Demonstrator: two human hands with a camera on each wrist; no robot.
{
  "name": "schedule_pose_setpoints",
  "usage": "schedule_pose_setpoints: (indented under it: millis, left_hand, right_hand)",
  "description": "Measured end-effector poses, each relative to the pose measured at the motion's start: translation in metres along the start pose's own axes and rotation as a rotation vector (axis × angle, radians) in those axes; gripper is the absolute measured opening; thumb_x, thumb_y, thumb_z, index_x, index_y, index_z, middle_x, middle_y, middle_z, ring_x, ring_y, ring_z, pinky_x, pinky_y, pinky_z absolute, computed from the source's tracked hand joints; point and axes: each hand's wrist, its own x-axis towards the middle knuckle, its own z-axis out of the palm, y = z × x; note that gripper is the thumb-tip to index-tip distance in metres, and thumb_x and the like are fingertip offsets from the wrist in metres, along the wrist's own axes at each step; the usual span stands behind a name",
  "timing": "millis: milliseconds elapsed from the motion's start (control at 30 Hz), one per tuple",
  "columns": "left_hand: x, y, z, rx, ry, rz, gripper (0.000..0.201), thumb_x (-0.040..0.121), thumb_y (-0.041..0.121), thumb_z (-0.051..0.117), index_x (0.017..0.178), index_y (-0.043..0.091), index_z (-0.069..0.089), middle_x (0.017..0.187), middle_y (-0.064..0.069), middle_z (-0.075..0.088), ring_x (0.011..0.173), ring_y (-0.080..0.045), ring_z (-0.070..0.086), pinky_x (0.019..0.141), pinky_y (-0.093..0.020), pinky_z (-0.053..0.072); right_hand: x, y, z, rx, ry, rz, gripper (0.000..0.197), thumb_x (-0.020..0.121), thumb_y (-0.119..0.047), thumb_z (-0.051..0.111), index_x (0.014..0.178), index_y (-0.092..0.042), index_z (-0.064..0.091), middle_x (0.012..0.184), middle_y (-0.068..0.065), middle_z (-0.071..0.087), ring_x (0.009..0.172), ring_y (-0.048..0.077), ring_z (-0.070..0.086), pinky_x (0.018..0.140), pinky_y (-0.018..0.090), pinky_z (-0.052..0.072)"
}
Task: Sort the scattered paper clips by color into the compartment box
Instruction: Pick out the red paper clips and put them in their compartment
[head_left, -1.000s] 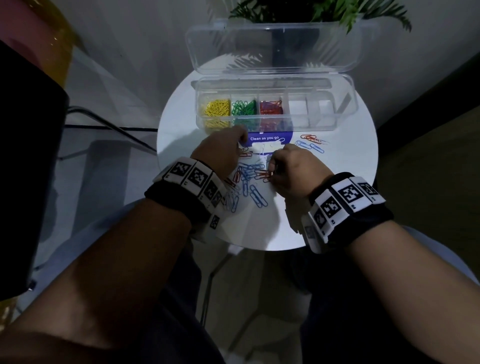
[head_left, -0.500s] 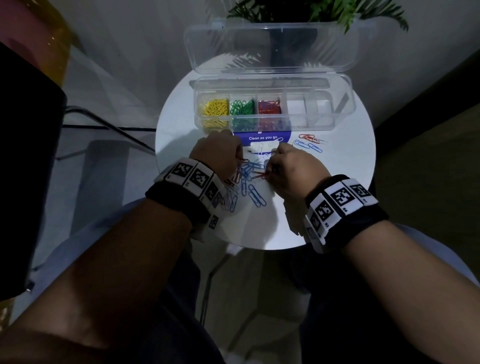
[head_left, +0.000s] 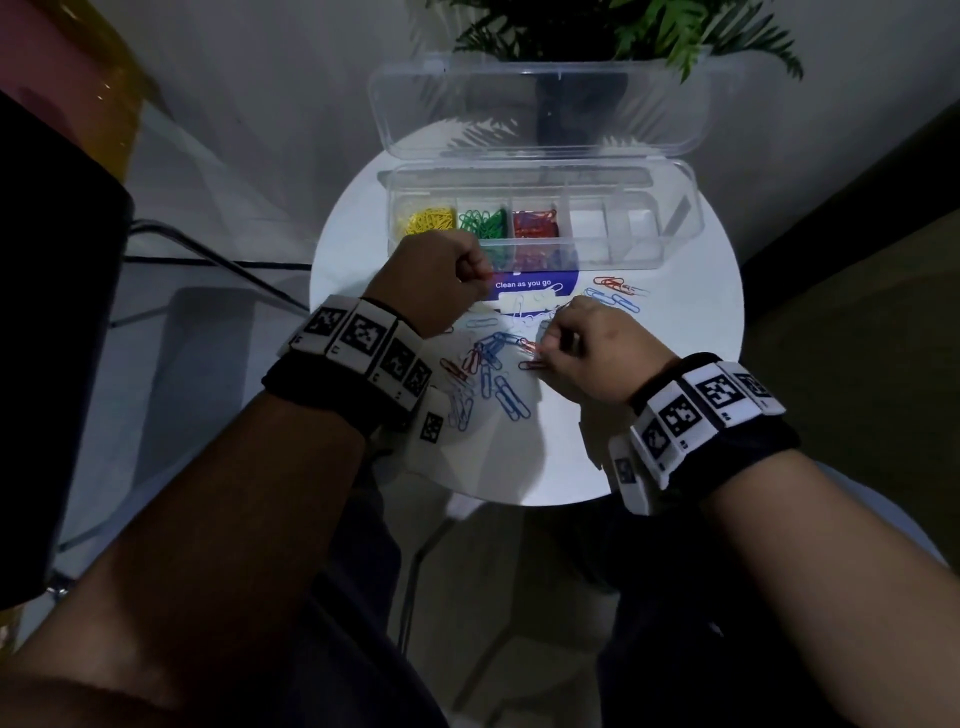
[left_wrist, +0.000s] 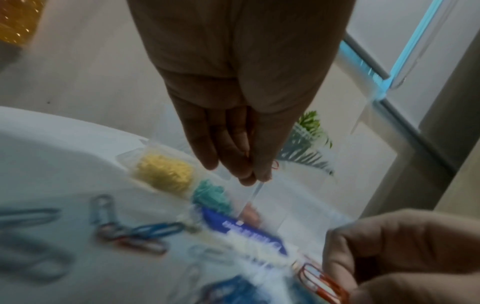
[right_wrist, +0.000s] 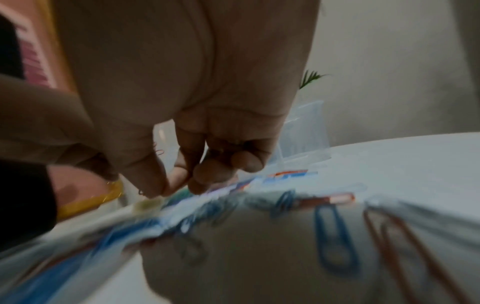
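Note:
The clear compartment box (head_left: 675, 234) stands at the back of the round white table (head_left: 670, 374), holding yellow clips (head_left: 428, 221), green clips (head_left: 485, 223) and red clips (head_left: 535, 226); its right compartments look empty. My left hand (head_left: 480, 273) is raised just in front of the box and pinches a red paper clip (left_wrist: 275, 164) between thumb and fingers. My right hand (head_left: 545, 349) is down on the table, its curled fingertips pinching a red clip (head_left: 530, 349) at the edge of the loose pile (head_left: 491, 374) of blue, red and white clips.
The box lid (head_left: 540, 109) stands open behind, with a potted plant (head_left: 623, 31) beyond it. A blue "Clean as you go" card (head_left: 524, 284) lies in front of the box. A small group of red and blue clips (head_left: 615, 293) lies to the right.
My left hand has lifted from the pile and moved forward to the box front with a red clip. The right hand has stayed at the pile, fingering a red clip.

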Motion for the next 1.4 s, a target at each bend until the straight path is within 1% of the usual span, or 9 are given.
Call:
schedule_pose_setpoints:
  millis: [167, 333, 400, 467, 600, 767, 1100, 1267, 1400]
  left_hand:
    - [0.011, 0.018, 0.002, -0.210, 0.140, 0.018, 0.013, 0.082, 0.008, 0.064, 0.093, 0.006, 0.071, 0.061, 0.008, 0.055, 0.047, 0.009, 0.049, 0.052, -0.001, 0.036]
    - [0.025, 0.036, 0.012, -0.197, 0.338, 0.068, 0.019, 0.085, 0.015, 0.061, 0.101, 0.010, 0.072, 0.091, -0.001, 0.066, 0.076, -0.005, 0.055, 0.072, 0.000, 0.040]
    - [0.030, 0.038, 0.020, -0.067, 0.384, 0.080, 0.022, 0.086, 0.025, 0.060, 0.104, 0.018, 0.071, 0.103, 0.001, 0.069, 0.091, -0.014, 0.059, 0.091, -0.020, 0.042]
    - [0.032, 0.038, 0.027, 0.141, 0.403, 0.053, 0.025, 0.088, 0.035, 0.056, 0.110, 0.029, 0.067, 0.114, 0.007, 0.067, 0.108, -0.018, 0.055, 0.096, -0.032, 0.029]
    - [0.030, 0.038, 0.029, 0.259, 0.391, 0.050, 0.035, 0.089, 0.036, 0.054, 0.123, 0.033, 0.058, 0.130, 0.007, 0.057, 0.120, -0.022, 0.046, 0.098, -0.035, 0.025]
    - [0.020, 0.030, 0.015, 0.206, 0.414, 0.049, 0.024, 0.086, 0.025, 0.056, 0.109, 0.027, 0.063, 0.119, 0.001, 0.058, 0.112, -0.021, 0.050, 0.095, -0.033, 0.029]
    - [-0.006, 0.000, -0.006, 0.274, 0.264, 0.073, 0.018, 0.084, 0.024, 0.057, 0.098, 0.029, 0.067, 0.111, -0.001, 0.061, 0.105, -0.024, 0.054, 0.093, -0.035, 0.034]
    - [-0.018, -0.013, -0.018, 0.281, 0.156, 0.097, 0.017, 0.082, 0.024, 0.062, 0.097, 0.029, 0.066, 0.107, 0.001, 0.060, 0.103, -0.023, 0.055, 0.093, -0.037, 0.036]
    - [-0.029, -0.019, -0.017, 0.432, -0.093, 0.078, 0.016, 0.083, 0.030, 0.063, 0.099, 0.028, 0.066, 0.107, 0.003, 0.061, 0.104, -0.021, 0.056, 0.096, -0.035, 0.036]
  right_hand:
    - [0.000, 0.005, -0.024, 0.146, 0.154, 0.115, 0.009, 0.080, -0.017, 0.062, 0.076, -0.009, 0.062, 0.085, 0.004, 0.060, 0.074, 0.016, 0.052, 0.071, 0.023, 0.038]
    - [-0.002, 0.015, -0.038, 0.192, 0.243, 0.146, 0.008, 0.077, -0.016, 0.063, 0.071, -0.012, 0.061, 0.075, 0.001, 0.059, 0.058, 0.005, 0.048, 0.061, 0.013, 0.037]
    - [-0.004, 0.018, -0.037, 0.206, 0.235, 0.146, 0.008, 0.076, -0.016, 0.063, 0.068, -0.015, 0.060, 0.071, -0.001, 0.058, 0.055, -0.001, 0.049, 0.058, 0.007, 0.034]
    - [-0.005, 0.020, -0.036, 0.220, 0.227, 0.150, 0.009, 0.075, -0.015, 0.064, 0.068, -0.015, 0.060, 0.070, -0.002, 0.058, 0.054, -0.006, 0.049, 0.057, 0.005, 0.034]
    - [-0.002, 0.020, -0.040, 0.217, 0.247, 0.160, 0.009, 0.077, -0.017, 0.065, 0.071, -0.011, 0.063, 0.070, 0.001, 0.061, 0.054, 0.002, 0.049, 0.055, 0.006, 0.035]
    - [0.018, 0.005, -0.056, 0.153, 0.372, 0.125, 0.013, 0.080, -0.019, 0.060, 0.074, -0.009, 0.064, 0.073, 0.003, 0.062, 0.067, 0.014, 0.054, 0.065, 0.023, 0.041]
    - [0.068, -0.020, -0.059, 0.001, 0.410, 0.103, 0.020, 0.086, -0.023, 0.057, 0.094, -0.010, 0.071, 0.094, 0.012, 0.071, 0.087, 0.022, 0.063, 0.071, 0.020, 0.039]
    - [0.047, -0.026, -0.058, 0.047, 0.437, 0.040, 0.018, 0.084, -0.023, 0.062, 0.096, -0.012, 0.069, 0.085, 0.008, 0.068, 0.082, 0.020, 0.060, 0.071, 0.022, 0.038]
    - [0.015, -0.030, -0.041, -0.056, 0.201, -0.014, 0.014, 0.086, -0.017, 0.058, 0.085, -0.010, 0.070, 0.080, 0.006, 0.063, 0.076, 0.022, 0.059, 0.072, 0.027, 0.045]
